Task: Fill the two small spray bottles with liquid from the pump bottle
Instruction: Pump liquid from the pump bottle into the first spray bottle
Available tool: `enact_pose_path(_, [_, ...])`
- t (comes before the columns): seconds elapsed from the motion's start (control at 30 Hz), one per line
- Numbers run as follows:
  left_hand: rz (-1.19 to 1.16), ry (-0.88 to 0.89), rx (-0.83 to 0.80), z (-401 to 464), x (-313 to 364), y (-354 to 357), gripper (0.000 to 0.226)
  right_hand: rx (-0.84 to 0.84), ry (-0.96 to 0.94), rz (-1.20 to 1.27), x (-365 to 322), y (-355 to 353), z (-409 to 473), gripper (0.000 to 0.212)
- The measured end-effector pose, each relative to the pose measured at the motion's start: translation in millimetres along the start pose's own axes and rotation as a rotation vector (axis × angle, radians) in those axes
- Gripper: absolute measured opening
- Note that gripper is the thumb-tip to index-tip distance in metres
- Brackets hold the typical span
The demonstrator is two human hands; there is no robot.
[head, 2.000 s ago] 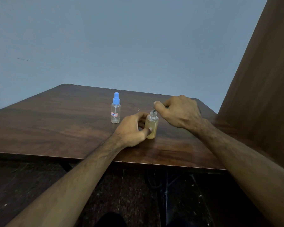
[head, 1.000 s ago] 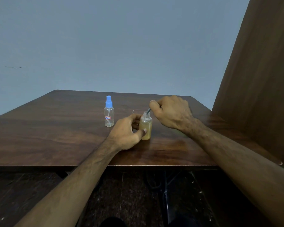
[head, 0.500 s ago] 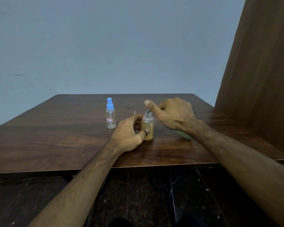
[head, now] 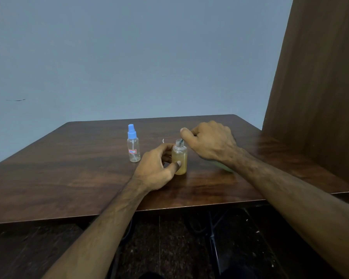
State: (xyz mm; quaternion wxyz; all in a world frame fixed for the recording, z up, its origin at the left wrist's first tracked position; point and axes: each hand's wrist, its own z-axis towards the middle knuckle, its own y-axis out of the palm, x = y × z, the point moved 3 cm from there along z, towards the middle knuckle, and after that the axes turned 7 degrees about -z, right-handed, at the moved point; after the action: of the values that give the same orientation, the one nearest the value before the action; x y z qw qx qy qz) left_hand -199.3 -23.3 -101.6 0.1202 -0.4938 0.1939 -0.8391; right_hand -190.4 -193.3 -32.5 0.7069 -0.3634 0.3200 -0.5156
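Near the middle of the desk (head: pixel 69 178), toward its right half, a small uncapped bottle (head: pixel 179 160) stands upright on the dark wood surface. It holds a yellowish, cloudy liquid that reaches close to the shoulder; the threaded neck is open.

The left hand (head: pixel 156 170) rests on the desk just beside this bottle, on its left side. The fingers curl round the far side of the bottle body and the thumb (head: pixel 175 166) presses against the near side, so the bottle is gripped between thumb and fingers.

The right hand (head: pixel 210 142) is held above and to the right of the bottle neck, fingers curled into a closed grip. A thin dark tube (head: pixel 181 141) runs from under the forefinger down into the open neck. The pump bottle itself is hidden by the hand; only a pale green edge (head: pixel 225 168) shows beneath the right wrist, touching or just above the desk, and which of the two cannot be told. What the curled fingers clasp cannot be seen directly.

A second spray bottle (head: pixel 133 146) stands upright to the left of the gripped bottle, nearer the far edge of the desk and apart from both hands. It is clear, carries a blue spray cap and a small red-bordered label, and looks almost empty.

A small white curved item (head: pixel 163 140) lies on the desk between the two bottles, too small to identify.

A brown wooden panel (head: pixel 314 77) rises along the right edge of the desk, and a grey-blue wall (head: pixel 129 57) stands behind the far edge
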Motion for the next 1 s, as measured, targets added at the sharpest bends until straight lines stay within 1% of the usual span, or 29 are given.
enact_pose_path(0.13, [0.002,0.0,-0.002,1.1,-0.7,0.1,0.04,-0.002,0.014,0.04,-0.6,-1.5,0.8,0.064])
enact_pose_path(0.23, [-0.006,-0.007,-0.006,0.2,0.7,-0.6,0.044,-0.01,0.027,0.079,-0.1,-2.5,1.2,0.069])
enact_pose_path(0.33, [-0.011,-0.009,-0.011,-0.4,0.7,-0.3,0.048,-0.009,0.037,0.069,-0.1,-4.3,0.7,0.072])
enact_pose_path(0.5, [0.002,-0.002,0.0,0.9,-1.8,-0.4,0.041,0.011,0.022,0.071,-0.7,-3.4,1.4,0.066])
enact_pose_path(0.63, [0.007,0.005,0.002,0.9,-1.1,-0.5,0.041,0.01,0.016,0.085,-1.4,-4.9,1.2,0.062])
enact_pose_path(0.8, [-0.003,0.004,-0.006,1.2,-1.6,-0.2,0.04,-0.008,0.027,0.072,-2.8,-4.7,-0.3,0.067])
enact_pose_path(1.0, [-0.022,0.005,-0.009,1.5,-3.1,0.2,0.042,0.019,0.015,0.088,-2.5,-4.0,1.0,0.065])
